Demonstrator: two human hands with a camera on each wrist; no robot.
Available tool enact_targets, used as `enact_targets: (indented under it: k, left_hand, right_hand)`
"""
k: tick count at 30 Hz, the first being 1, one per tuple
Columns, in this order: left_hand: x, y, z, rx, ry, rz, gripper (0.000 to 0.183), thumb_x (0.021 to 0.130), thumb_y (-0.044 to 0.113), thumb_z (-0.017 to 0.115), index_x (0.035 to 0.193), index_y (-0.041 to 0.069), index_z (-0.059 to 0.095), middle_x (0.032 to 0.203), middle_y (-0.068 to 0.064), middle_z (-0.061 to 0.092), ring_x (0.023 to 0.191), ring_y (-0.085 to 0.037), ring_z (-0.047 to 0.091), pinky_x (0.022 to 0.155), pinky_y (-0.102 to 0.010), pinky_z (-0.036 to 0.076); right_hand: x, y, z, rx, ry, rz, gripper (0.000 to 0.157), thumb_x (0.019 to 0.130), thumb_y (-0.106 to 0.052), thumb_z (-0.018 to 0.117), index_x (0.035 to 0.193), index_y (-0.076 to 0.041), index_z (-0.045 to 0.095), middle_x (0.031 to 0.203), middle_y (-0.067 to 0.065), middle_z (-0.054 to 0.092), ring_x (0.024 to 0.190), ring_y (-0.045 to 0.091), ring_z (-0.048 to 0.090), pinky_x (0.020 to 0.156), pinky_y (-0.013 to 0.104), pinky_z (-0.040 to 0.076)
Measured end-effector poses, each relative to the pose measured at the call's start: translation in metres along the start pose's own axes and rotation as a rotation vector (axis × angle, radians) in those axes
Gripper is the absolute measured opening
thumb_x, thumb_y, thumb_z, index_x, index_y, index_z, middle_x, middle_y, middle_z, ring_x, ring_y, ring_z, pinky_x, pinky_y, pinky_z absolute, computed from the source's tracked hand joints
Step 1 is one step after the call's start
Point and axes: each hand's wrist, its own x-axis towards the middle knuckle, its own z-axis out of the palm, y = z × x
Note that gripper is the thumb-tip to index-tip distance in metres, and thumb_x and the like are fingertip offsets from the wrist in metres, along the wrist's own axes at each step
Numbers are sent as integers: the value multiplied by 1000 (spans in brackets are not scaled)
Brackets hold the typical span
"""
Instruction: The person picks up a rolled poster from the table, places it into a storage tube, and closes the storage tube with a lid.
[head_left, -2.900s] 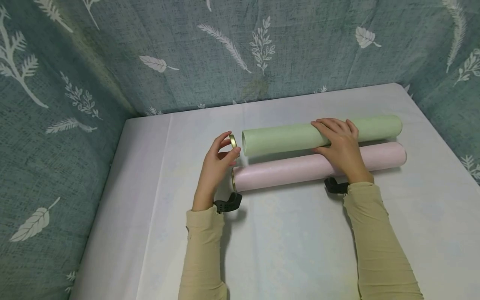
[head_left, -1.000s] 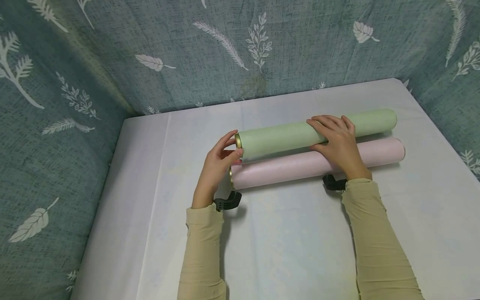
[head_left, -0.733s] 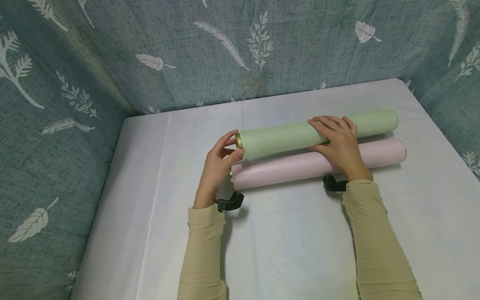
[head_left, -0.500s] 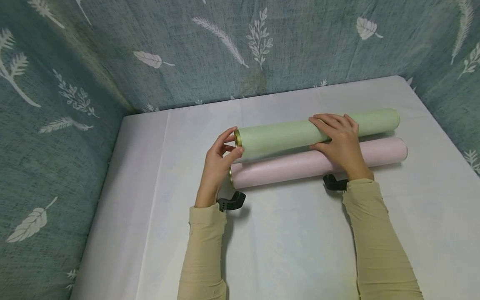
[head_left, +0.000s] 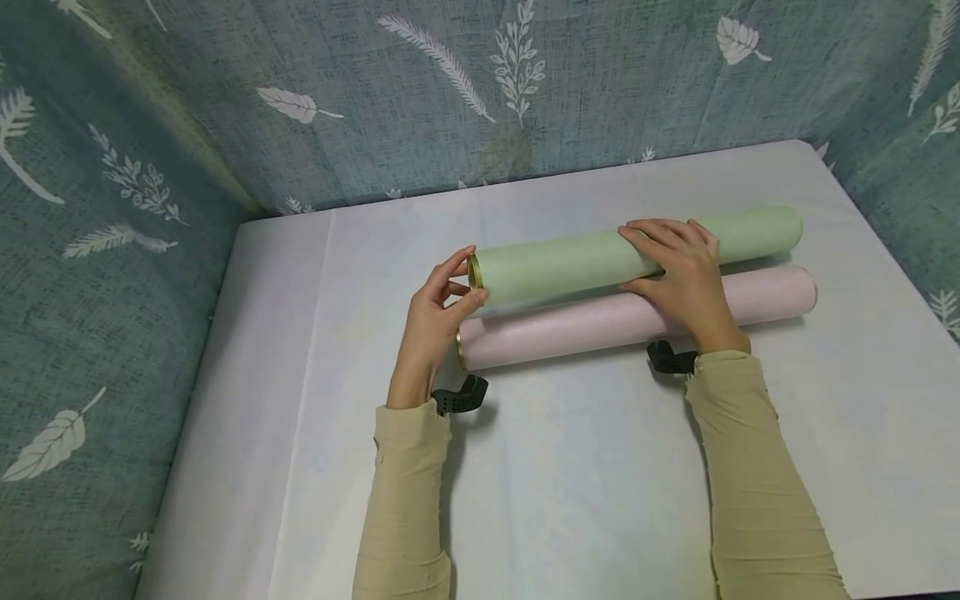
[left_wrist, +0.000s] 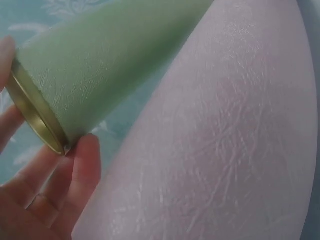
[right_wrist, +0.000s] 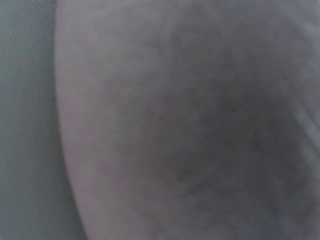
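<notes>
A long green cardboard tube point(head_left: 551, 265) lies sideways at the back of the pink tube point(head_left: 555, 335). My left hand point(head_left: 429, 325) pinches the gold metal cap point(head_left: 475, 272) at the green tube's left end, thumb low and fingertips at the top rim. In the left wrist view the cap point(left_wrist: 39, 112) sits at the tube's mouth with its gold rim standing out. My right hand point(head_left: 682, 271) grips the green tube right of its middle, fingers over the top and thumb on the near side. Blurred pink tube point(right_wrist: 150, 125) fills most of the right wrist view, hiding that hand.
Both tubes lie on a table with a white cloth point(head_left: 585, 467). A gold rim point(head_left: 461, 348) shows on the pink tube's left end. Leaf-patterned green fabric point(head_left: 420, 158) hangs behind and at the sides. Black wrist mounts point(head_left: 462, 395) stick out near the pink tube.
The left hand has brought the gold cap from just left of the green tube onto its left end. The right hand has kept its grip on the tube.
</notes>
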Motion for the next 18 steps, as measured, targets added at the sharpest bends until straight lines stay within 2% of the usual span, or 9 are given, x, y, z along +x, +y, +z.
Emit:
enact_targets:
  k: [8,11,14,18]
  left_hand:
    - [0,8,-1,19,-30,-113,55,83,28,64,132,32,40,128,-3,45,98,-21,53,80,-42,46]
    - [1,12,2,6,-15,-138,55,83,27,63,131,20,38,128,-4,44,99,-22,53,79,-42,47]
    - [0,14,5,21,13,-159,44,83,27,64,117,10,42,125,-4,45,97,-23,54,75,-41,48]
    - [-3,17,6,119,22,-165,31,82,31,63,98,10,47,126,1,45,100,-20,51,70,-37,46]
  right_hand:
    - [2,0,2,-41,-75,33,73,59,-20,82,126,-21,52,127,-2,49,121,23,35,103,47,10]
    - [2,0,1,-46,-89,49,74,61,-20,82,128,-21,50,129,-1,47,122,22,33,103,47,9]
    - [2,0,1,-52,-105,51,76,62,-19,81,130,-20,47,133,-1,44,124,22,31,104,46,7]
    - [3,0,1,-43,-142,51,76,66,-18,79,133,-20,43,139,-3,37,127,19,28,105,45,4]
